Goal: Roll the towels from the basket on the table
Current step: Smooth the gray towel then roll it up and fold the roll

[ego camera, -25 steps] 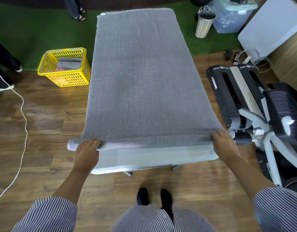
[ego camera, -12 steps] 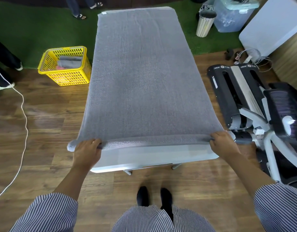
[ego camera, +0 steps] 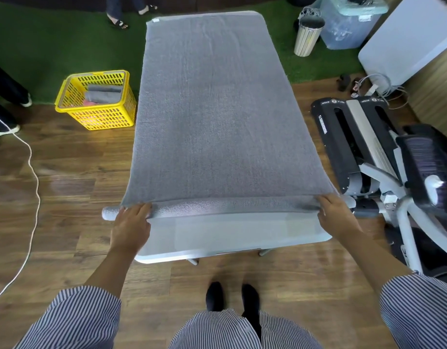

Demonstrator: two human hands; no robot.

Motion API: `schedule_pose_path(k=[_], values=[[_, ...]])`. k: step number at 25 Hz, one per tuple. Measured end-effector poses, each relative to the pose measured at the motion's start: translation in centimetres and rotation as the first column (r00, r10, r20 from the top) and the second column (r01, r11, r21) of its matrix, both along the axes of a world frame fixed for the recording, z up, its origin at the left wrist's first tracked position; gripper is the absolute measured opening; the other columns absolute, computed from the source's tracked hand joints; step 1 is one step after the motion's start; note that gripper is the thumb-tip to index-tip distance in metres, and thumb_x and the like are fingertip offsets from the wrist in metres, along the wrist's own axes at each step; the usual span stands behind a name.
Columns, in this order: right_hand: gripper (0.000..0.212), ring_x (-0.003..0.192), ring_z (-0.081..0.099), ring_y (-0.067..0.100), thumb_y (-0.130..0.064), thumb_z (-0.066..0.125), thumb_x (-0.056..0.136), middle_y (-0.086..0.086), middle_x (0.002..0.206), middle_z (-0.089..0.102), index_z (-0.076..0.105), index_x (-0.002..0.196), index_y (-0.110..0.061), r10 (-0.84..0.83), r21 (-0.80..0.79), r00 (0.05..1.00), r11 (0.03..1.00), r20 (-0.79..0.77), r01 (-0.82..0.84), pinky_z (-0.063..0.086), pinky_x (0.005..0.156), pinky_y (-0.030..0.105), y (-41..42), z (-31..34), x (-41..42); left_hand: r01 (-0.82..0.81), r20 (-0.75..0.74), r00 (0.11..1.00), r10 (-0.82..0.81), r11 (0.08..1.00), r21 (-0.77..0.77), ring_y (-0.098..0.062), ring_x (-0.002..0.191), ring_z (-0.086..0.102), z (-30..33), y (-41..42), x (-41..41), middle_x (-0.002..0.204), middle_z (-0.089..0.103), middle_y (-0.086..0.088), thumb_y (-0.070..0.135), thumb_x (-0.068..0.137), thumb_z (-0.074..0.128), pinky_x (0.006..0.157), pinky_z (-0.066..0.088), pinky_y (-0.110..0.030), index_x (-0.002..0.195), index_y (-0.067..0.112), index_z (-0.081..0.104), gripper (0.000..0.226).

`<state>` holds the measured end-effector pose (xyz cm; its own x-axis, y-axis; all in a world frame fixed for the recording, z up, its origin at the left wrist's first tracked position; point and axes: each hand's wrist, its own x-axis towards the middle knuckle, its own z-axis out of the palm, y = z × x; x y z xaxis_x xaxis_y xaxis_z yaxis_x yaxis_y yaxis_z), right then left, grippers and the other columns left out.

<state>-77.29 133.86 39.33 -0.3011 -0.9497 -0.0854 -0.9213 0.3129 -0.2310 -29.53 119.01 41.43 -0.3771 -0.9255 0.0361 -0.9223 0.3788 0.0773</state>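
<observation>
A large grey towel lies spread flat over the white table, covering nearly all of it. Its near edge is wound into a thin roll running across the table's width, with both ends sticking out past the sides. My left hand lies on the roll's left end, fingers over it. My right hand lies on the right end, fingers curled over the roll. A yellow basket on the floor to the left holds folded grey towels and something pink.
A black and white exercise machine stands close to the table's right side. A white cable runs over the wood floor at left. A slatted bin and a clear storage box sit on green turf beyond. People's feet show at the far edges.
The roll at the near edge has moved slightly away from me, and both hands have moved with it. More bare table shows in front of the roll.
</observation>
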Motion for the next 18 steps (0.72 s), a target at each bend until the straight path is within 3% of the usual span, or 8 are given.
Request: schedule_pose_path(k=[2, 4, 7, 13, 16, 18], values=[[0.025, 0.073, 0.058, 0.042, 0.014, 0.064, 0.064, 0.022, 0.08, 0.062, 0.065, 0.088, 0.007, 0.002, 0.024, 1.0, 1.0, 0.018, -0.003, 0.052, 0.069, 0.047, -0.3, 0.6, -0.1, 0.007, 0.017, 1.0, -0.006, 1.0, -0.014, -0.035, 0.057, 0.061, 0.3, -0.2, -0.1, 0.071, 0.068, -0.012, 0.003, 0.07, 0.052, 0.059, 0.052, -0.046, 0.085, 0.004, 0.068, 0.022], [0.014, 0.076, 0.057, 0.039, 0.005, 0.06, 0.071, 0.019, 0.08, 0.061, 0.064, 0.084, 0.003, 0.01, 0.096, 1.0, 0.995, 0.017, -0.012, 0.046, 0.071, 0.041, -0.5, 1.2, -0.3, 0.028, 0.042, 0.999, -0.03, 0.998, 0.05, -0.033, 0.047, 0.057, 0.1, -0.1, 0.5, 0.061, 0.065, -0.007, 0.018, 0.073, 0.037, 0.051, 0.048, -0.038, 0.077, 0.007, 0.069, 0.035], [0.014, 0.085, 0.055, 0.035, -0.007, 0.055, 0.079, 0.015, 0.087, 0.062, 0.064, 0.088, 0.0, 0.07, 0.204, 0.998, 0.977, -0.006, -0.067, 0.041, 0.075, 0.036, -0.4, 1.2, -0.7, 0.098, 0.028, 0.995, -0.099, 0.994, 0.037, -0.034, 0.049, 0.058, -0.5, 0.6, 1.9, 0.064, 0.065, -0.006, 0.024, 0.076, 0.032, 0.048, 0.048, -0.038, 0.08, 0.01, 0.072, 0.042], [0.014, 0.083, 0.057, 0.036, -0.008, 0.053, 0.085, 0.014, 0.09, 0.062, 0.064, 0.088, -0.002, 0.009, 0.035, 0.997, 0.999, -0.072, -0.006, 0.046, 0.08, 0.046, 0.5, -0.5, -1.9, -0.013, -0.015, 1.0, 0.012, 0.998, -0.054, -0.037, 0.079, 0.063, -0.4, 1.5, 1.3, 0.093, 0.066, -0.014, 0.013, 0.077, 0.043, 0.073, 0.05, -0.052, 0.095, 0.004, 0.066, 0.03], [0.022, 0.088, 0.059, 0.035, 0.002, 0.067, 0.067, 0.016, 0.093, 0.064, 0.065, 0.089, 0.002, 0.028, 0.027, 1.0, 0.999, -0.01, -0.028, 0.049, 0.084, 0.049, 0.9, -0.4, -1.4, 0.054, 0.053, 0.997, -0.055, 0.998, 0.011, -0.035, 0.088, 0.063, -1.4, 1.6, 1.9, 0.101, 0.067, -0.014, 0.024, 0.073, 0.038, 0.086, 0.049, -0.053, 0.104, 0.003, 0.066, 0.047], [0.027, 0.083, 0.058, 0.037, 0.009, 0.061, 0.058, 0.017, 0.088, 0.062, 0.063, 0.084, 0.002, 0.053, 0.07, 0.999, 0.996, -0.011, -0.052, 0.05, 0.081, 0.049, 0.8, -0.7, -1.5, 0.024, 0.073, 0.997, -0.027, 0.999, 0.035, -0.035, 0.084, 0.064, -1.3, 1.3, 1.6, 0.098, 0.068, -0.014, 0.02, 0.073, 0.037, 0.083, 0.049, -0.055, 0.104, 0.003, 0.067, 0.046]])
